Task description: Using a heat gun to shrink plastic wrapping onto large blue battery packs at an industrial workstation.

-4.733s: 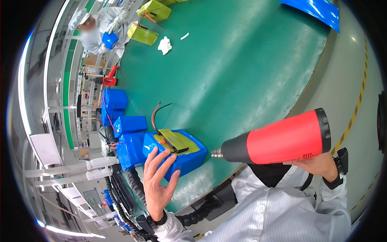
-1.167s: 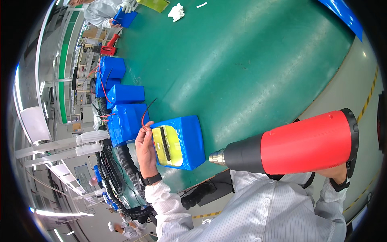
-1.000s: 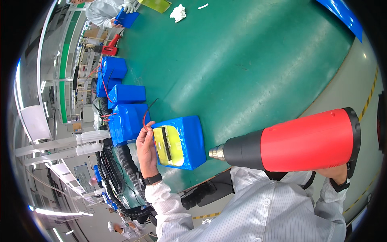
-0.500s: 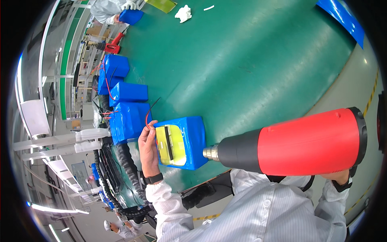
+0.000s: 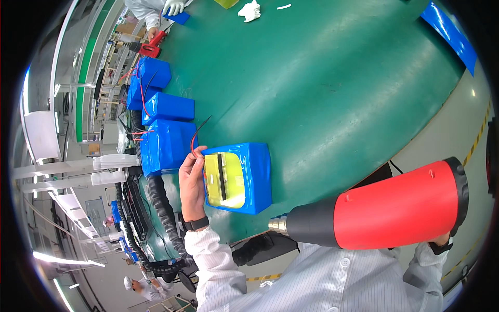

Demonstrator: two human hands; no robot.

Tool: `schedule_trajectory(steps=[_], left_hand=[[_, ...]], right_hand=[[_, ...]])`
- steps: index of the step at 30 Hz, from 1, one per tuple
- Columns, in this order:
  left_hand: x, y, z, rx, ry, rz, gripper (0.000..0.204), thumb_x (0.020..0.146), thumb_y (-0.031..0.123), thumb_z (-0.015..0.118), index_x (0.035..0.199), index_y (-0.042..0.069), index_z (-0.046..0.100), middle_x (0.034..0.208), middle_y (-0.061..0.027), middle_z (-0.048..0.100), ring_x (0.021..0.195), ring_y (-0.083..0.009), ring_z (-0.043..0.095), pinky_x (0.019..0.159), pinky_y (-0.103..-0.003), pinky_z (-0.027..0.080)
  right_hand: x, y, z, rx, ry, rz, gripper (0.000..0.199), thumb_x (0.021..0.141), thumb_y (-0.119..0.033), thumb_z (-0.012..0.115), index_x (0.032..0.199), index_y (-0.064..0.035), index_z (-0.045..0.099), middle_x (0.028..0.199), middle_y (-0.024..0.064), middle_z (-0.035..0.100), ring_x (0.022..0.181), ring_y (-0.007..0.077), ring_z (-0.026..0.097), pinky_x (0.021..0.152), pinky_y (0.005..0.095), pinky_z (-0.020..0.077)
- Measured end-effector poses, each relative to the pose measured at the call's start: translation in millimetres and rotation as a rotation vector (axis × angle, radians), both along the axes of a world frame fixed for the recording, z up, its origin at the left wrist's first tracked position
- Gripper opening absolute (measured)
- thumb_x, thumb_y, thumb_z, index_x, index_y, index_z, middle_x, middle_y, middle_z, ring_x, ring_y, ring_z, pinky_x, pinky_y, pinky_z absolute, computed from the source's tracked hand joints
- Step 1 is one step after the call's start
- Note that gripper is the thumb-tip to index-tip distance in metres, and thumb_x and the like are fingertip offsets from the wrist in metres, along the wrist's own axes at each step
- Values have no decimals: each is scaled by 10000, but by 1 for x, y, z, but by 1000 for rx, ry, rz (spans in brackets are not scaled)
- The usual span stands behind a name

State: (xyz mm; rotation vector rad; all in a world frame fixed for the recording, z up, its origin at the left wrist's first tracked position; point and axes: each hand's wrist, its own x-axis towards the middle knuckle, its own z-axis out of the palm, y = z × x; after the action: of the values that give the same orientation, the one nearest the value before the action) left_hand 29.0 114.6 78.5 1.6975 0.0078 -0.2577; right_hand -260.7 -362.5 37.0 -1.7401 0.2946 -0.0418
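On green table (image 5: 338, 93): left hand (image 5: 191, 184) steadies blue pack (image 5: 253, 177).

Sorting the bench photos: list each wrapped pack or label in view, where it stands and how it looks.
Blue-wrapped pack: table's near edge, boxy, yellow panel facing up, left hand against its side.
Three more blue packs: stacked along the left edge, red and black wires.
Blue sheet: far right, flat strip.
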Motion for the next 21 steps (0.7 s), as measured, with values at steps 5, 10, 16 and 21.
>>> schedule_trajectory(steps=[5,10,16,21], left_hand=[[0,-1,0,-3,9,-3,139,989,138,640,1077,31,651,1287,-73,602,944,-72,573,884,-259,459],[1,-3,1,-7,4,-21,140,989,138,641,1078,31,648,1275,-71,609,937,-72,575,878,-256,460],[-1,3,1,24,2,-20,151,994,137,635,1093,24,650,1262,-58,623,919,-61,571,858,-245,458],[2,5,-1,24,-7,-25,157,999,123,623,1111,16,651,1269,-49,623,923,-56,570,850,-245,458]], right_hand=[[-2,0,4,-40,-15,8,404,758,-70,872,1116,-3,696,1069,94,732,950,232,711,820,345,575],[-2,1,9,-94,-47,12,398,755,-74,875,1106,-6,701,1057,91,735,940,230,714,811,343,576],[4,4,10,-182,-123,57,390,751,-79,879,1095,-9,708,1043,87,740,927,228,718,800,340,578],[13,5,15,-306,-194,106,384,748,-84,882,1085,-12,713,1031,84,743,916,226,721,791,337,579]])
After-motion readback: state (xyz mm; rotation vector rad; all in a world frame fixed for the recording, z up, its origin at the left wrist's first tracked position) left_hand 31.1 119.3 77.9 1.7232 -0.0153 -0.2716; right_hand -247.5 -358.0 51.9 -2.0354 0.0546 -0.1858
